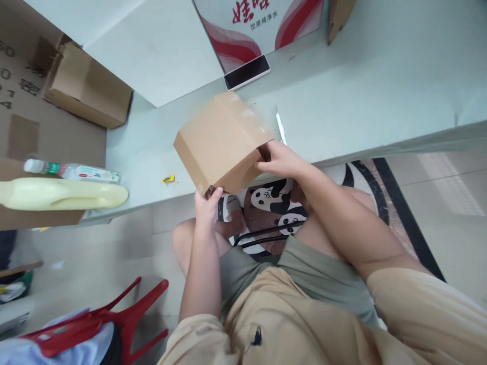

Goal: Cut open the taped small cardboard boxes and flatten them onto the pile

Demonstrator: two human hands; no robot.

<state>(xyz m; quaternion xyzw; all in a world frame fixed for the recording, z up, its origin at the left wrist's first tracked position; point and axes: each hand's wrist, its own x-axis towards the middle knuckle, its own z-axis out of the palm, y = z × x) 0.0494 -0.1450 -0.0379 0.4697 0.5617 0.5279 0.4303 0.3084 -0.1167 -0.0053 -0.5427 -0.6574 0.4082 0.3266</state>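
A brown cardboard box [218,139] is held tilted over the front edge of the pale table, between my two hands. My left hand [207,205] grips its near lower corner, thumb on the outside. At the right end, my right hand [279,158] has its thumb against the side, with the other fingers partly hidden at or inside the box's edge. Clear tape shows along the box's right part. Just beyond my right hand lies a thin white pen-like tool [280,126] with a pointed tip. A phone [247,72] with a dark screen lies behind the box.
A white carton with red print [262,25] stands at the back. On the left are a smaller cardboard box [91,86], a water bottle [76,171], a pale yellow jug [64,193] and a small yellow wrapper [168,179]. A red chair [133,319] stands lower left.
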